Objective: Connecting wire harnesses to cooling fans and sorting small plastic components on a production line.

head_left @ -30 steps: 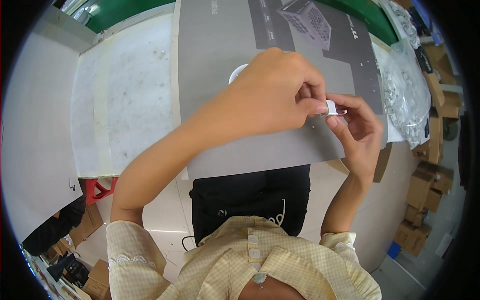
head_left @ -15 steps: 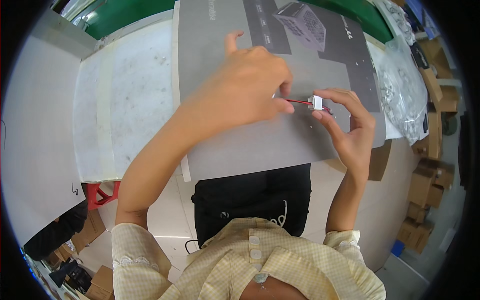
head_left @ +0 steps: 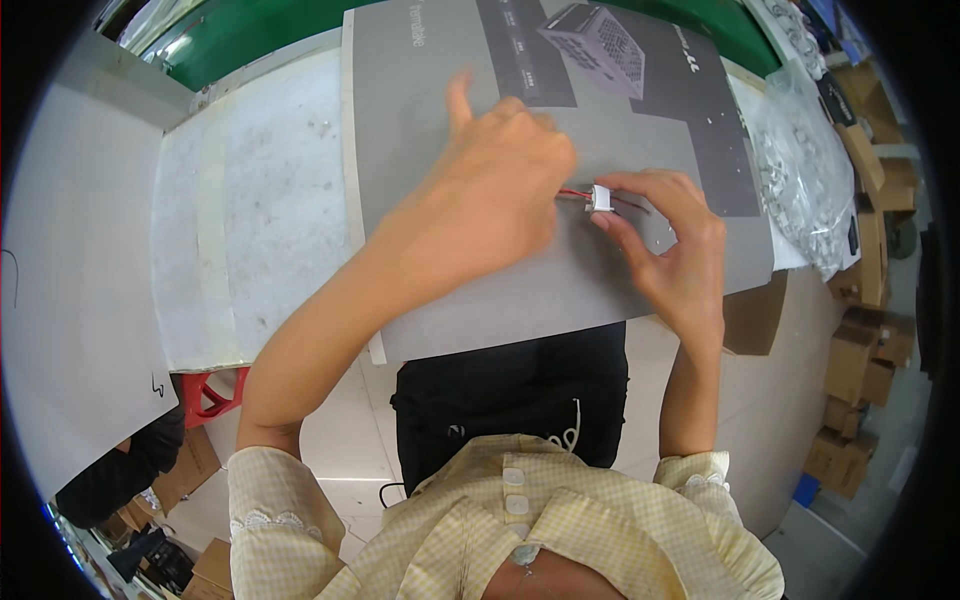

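Note:
Between the thumb and fingertips of my right hand is a small white block-shaped part, perhaps a plastic connector. Thin red wires run from its left side to my left hand; more thin wire sticks out on the right. My left hand is curled closed at the wires, with one finger raised away from the rest. Its gripping fingertips are hidden behind the hand, and it is slightly blurred. Both hands are over a large grey printed cardboard sheet.
White worktop extends left of the sheet, beside a white panel. A clear plastic bag of small parts lies at the right. Cardboard boxes stand on the floor far right. A red stool is under the table's left side.
My right hand has moved left with the white part. My left hand has rolled over, so its thumb and fingertips no longer show. The view has shifted slightly.

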Available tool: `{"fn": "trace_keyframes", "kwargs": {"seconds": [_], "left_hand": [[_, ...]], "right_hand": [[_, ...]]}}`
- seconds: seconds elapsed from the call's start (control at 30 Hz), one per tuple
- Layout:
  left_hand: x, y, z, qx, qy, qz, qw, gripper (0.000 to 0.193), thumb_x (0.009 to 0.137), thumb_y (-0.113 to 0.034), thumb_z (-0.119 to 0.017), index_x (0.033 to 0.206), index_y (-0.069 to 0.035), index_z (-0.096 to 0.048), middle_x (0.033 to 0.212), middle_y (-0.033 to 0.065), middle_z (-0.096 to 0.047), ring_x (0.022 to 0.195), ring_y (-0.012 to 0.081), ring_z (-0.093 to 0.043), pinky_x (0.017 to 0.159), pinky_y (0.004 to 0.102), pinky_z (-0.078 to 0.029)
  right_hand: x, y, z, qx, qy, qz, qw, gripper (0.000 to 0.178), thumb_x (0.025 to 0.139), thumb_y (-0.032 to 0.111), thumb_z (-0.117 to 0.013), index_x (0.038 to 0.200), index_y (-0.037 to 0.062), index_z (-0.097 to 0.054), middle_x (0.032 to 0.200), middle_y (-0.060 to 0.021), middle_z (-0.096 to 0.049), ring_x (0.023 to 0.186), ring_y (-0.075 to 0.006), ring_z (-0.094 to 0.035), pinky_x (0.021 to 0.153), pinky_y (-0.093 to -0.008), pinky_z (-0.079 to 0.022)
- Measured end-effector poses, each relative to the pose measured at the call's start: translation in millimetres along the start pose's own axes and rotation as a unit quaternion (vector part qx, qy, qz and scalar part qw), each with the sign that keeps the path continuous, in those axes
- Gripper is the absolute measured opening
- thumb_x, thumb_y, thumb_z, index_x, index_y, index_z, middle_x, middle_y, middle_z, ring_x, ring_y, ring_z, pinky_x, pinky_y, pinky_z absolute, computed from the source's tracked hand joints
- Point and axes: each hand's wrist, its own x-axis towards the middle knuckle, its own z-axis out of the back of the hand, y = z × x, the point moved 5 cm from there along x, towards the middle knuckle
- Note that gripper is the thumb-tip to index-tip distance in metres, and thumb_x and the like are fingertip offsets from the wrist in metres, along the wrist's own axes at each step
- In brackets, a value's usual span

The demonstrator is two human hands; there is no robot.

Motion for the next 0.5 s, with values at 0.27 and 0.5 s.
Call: {"fn": "trace_keyframes", "kwargs": {"seconds": [0.27, 0.5], "left_hand": [[-1.7, -8.0, 2.8, -0.038, -0.059, 0.050, 0.996, 0.035, 0.069, -0.011, -0.077, 0.099, -0.006, -0.058, 0.103, 0.0090, -0.067, 0.106, 0.0305, -0.058, 0.101, 0.0461, -0.039], [-5.5, 20.9, 13.0, -0.159, 0.164, 0.129, 0.965, 0.046, 0.065, -0.012, -0.080, 0.104, -0.004, -0.058, 0.090, 0.0140, -0.068, 0.092, 0.0358, -0.063, 0.081, 0.0415, -0.048]], "right_hand": [[0.8, 4.6, -4.9, 0.014, -0.005, -0.010, 1.000, 0.028, 0.070, 0.001, -0.078, 0.097, 0.0060, -0.072, 0.090, -0.0089, -0.070, 0.090, -0.0242, -0.064, 0.082, -0.0348, -0.049], [0.7, 8.6, -8.2, 0.001, -0.012, 0.023, 1.000, 0.029, 0.070, 0.003, -0.079, 0.098, 0.0081, -0.072, 0.090, -0.0067, -0.070, 0.090, -0.0222, -0.063, 0.084, -0.0323, -0.046]]}}
